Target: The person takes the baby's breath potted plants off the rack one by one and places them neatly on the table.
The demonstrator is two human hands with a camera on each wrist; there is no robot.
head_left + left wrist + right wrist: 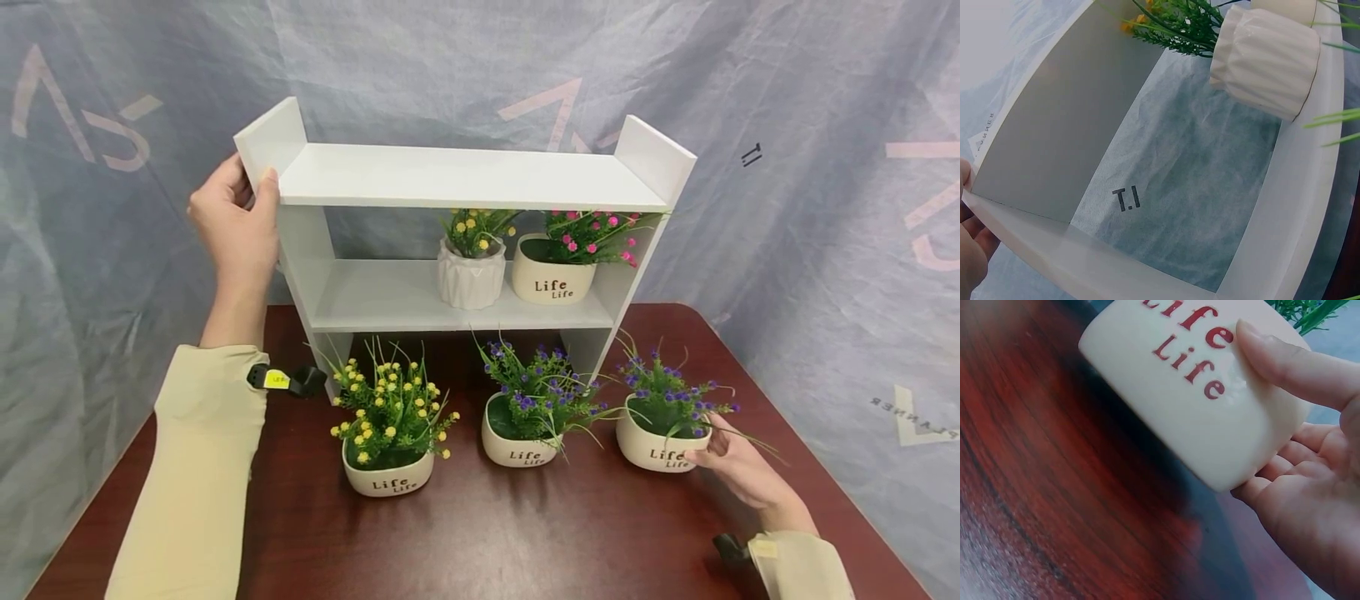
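Note:
My left hand (238, 221) grips the upper left side panel of a white two-tier shelf (465, 175), thumb in front and fingers behind. In the left wrist view only part of that hand shows at the panel's edge. At the right, my right hand (738, 467) holds a cream "Life" flowerpot (652, 442) with purple artificial flowers (667, 387). The right wrist view has the thumb (1291, 369) on the pot's front and the other fingers curled under its end. Shadow darkens the underside, so contact with the table cannot be judged.
On the middle shelf stand a white ribbed pot (471, 279) with yellow flowers and a cream pot (553, 275) with pink flowers. Another purple-flowered pot (521, 437) and a yellow-flowered pot (388, 475) sit on the dark red table (510, 533). Grey cloth (450, 67) hangs behind.

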